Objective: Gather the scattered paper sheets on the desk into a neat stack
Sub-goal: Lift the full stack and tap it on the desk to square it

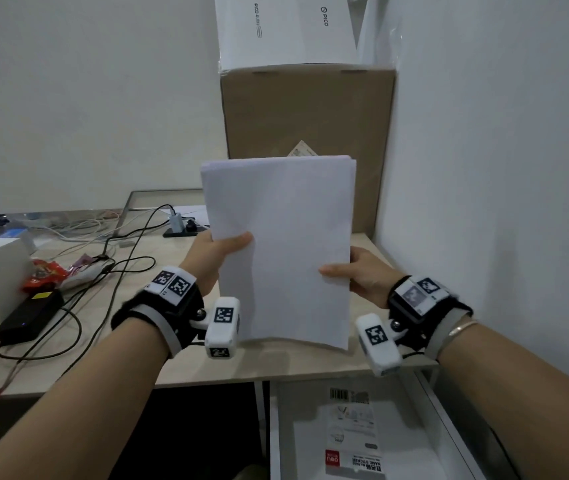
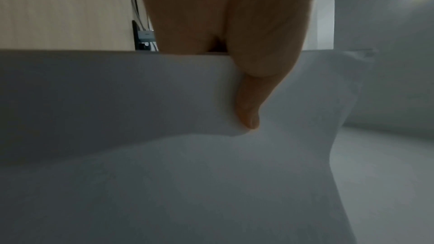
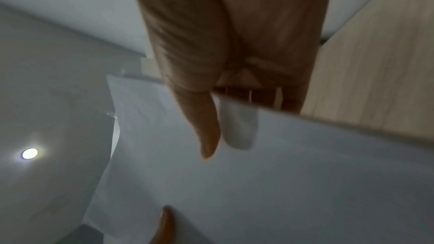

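Note:
A stack of white paper sheets (image 1: 283, 244) stands upright, its lower edge near the wooden desk (image 1: 207, 368) close to the front edge. My left hand (image 1: 219, 252) grips the stack's left edge, thumb on the front face. My right hand (image 1: 352, 273) grips the right edge the same way. In the left wrist view the thumb (image 2: 249, 103) presses into the paper stack (image 2: 164, 173). The right wrist view shows the thumb (image 3: 206, 133) lying on the paper stack (image 3: 258, 183), other fingers hidden behind. The top edges of the sheets sit slightly uneven.
A tall cardboard box (image 1: 307, 133) with a white box (image 1: 286, 29) on top stands behind the stack. Black cables (image 1: 120, 268), a power brick (image 1: 30, 317) and a red snack wrapper (image 1: 42, 273) lie at the left. A white wall (image 1: 501, 168) closes the right side.

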{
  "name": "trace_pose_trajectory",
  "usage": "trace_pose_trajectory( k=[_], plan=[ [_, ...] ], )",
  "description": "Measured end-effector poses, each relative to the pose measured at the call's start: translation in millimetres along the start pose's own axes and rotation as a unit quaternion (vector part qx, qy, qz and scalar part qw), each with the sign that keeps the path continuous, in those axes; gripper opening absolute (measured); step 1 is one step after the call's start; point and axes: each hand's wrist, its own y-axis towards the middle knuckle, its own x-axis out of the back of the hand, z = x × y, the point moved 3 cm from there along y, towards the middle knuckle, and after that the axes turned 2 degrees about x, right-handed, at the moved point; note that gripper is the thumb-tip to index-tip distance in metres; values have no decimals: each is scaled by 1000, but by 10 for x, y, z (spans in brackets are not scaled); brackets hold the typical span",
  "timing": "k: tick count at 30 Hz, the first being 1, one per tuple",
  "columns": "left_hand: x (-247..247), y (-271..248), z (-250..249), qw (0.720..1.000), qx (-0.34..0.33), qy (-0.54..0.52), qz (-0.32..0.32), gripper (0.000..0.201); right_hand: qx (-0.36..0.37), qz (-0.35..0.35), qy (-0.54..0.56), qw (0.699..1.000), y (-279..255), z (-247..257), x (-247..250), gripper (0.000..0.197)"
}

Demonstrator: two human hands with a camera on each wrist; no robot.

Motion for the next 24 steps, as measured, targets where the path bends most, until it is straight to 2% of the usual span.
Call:
trace_pose_trajectory(
  k=[2, 4, 10, 14, 17, 18, 21, 24],
  plan=[
    [-32, 20, 16, 1000, 4, 5, 14, 23, 26, -53, 34, 998, 96, -5, -67, 96],
    [-21, 32, 48, 1000, 8, -6, 18, 24, 35, -87, 51, 994, 154, -54, -76, 103],
    [24, 34, 142, 999, 30, -9, 41, 44, 45, -84, 45, 994, 160, -80, -52, 98],
    [52, 35, 294, 998, 56, -5, 35, 46, 58, -73, 33, 995, 141, 31, -35, 97],
    [28, 44, 459, 996, 84, 13, -1, 37, 47, -84, 33, 995, 152, -25, -65, 97],
    [18, 47, 484, 996, 91, 13, -18, 35, 44, -100, 42, 993, 163, -56, -69, 92],
    [-5, 72, 477, 994, 90, 20, -52, 39, 51, -159, 57, 984, 130, -83, -107, 49],
    [10, 77, 464, 995, 69, 31, -62, 43, 65, -194, 66, 977, 101, -77, -132, 28]
  ],
)
